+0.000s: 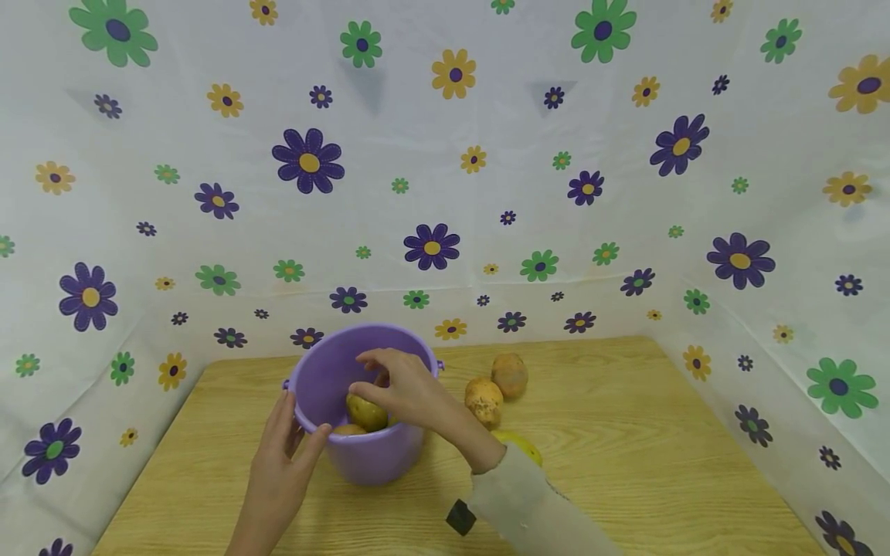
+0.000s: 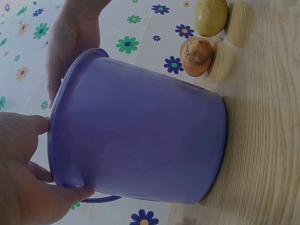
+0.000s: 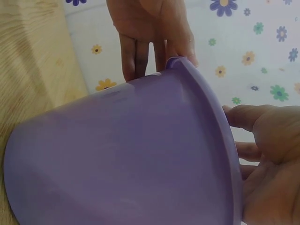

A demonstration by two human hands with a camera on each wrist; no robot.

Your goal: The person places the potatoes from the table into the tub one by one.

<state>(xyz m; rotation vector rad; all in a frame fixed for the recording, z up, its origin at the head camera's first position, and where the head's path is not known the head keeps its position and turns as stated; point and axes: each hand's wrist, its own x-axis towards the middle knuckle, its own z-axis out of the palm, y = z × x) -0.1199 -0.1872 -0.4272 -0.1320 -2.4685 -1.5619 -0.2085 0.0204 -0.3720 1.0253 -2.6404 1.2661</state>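
I see the bucket (image 1: 374,462) upright on the wooden table (image 1: 626,448): smooth, plain purple, tapering to its base, mottled yellow-green fruit (image 1: 368,415) inside. Left hand (image 1: 283,455) grips the rim (image 3: 219,119); right hand (image 1: 405,386) loosely open over the fruit, thumb and index apart.

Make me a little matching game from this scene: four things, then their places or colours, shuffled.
1. Bucket
2. Left hand
3. Right hand
4. Two brownish round items

A. Over the bucket's open mouth
B. On the wooden table, beside the bucket
C. Purple
D. Holding the bucket's rim

Pairs: 1-C, 2-D, 3-A, 4-B
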